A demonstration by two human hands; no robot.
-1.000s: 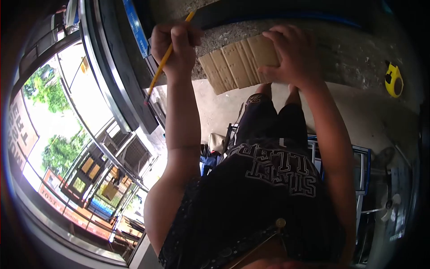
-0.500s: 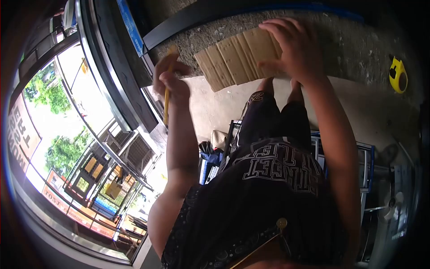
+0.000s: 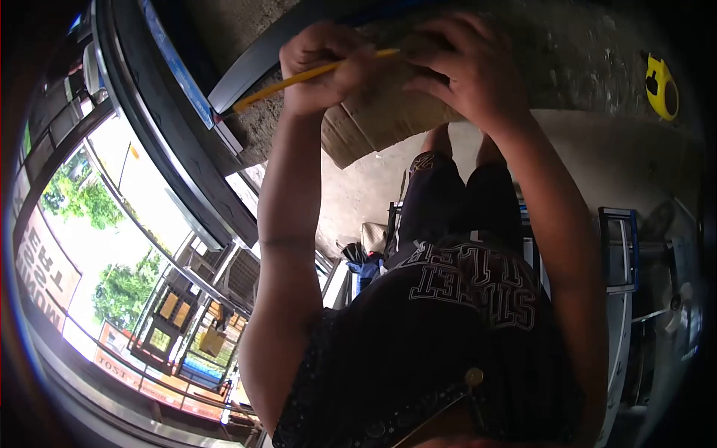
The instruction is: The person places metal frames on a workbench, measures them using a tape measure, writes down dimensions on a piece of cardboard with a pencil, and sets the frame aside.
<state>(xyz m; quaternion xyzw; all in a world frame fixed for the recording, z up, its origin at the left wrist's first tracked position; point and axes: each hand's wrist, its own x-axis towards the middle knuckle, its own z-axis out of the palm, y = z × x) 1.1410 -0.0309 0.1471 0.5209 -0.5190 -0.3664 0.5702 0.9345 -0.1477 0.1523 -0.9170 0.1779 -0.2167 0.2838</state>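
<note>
A long yellow pencil (image 3: 299, 77) is gripped by my left hand (image 3: 320, 71), its shaft slanting across the fingers. One end points down to the left, and the other reaches toward my right hand (image 3: 474, 71). The right hand hovers over the cardboard with fingers curved and the thumb apart from them; its fingertips are dark and partly blurred. Beneath both hands is a creased brown cardboard piece (image 3: 396, 116), its upper part covered by them. Whether the right fingers touch the pencil's end, I cannot tell.
A yellow and black tape measure (image 3: 662, 88) lies at the far right. Dark metal profiles (image 3: 250, 82), one with blue film (image 3: 177, 63), run along the upper left. Blue-edged frames (image 3: 620, 250) stand right of my body. A window opening (image 3: 119, 224) fills the left.
My left hand has moved up and right, turning the pencil from near upright to a slant. The right hand has shifted slightly left, its fingers more curled. The view has turned a little.
</note>
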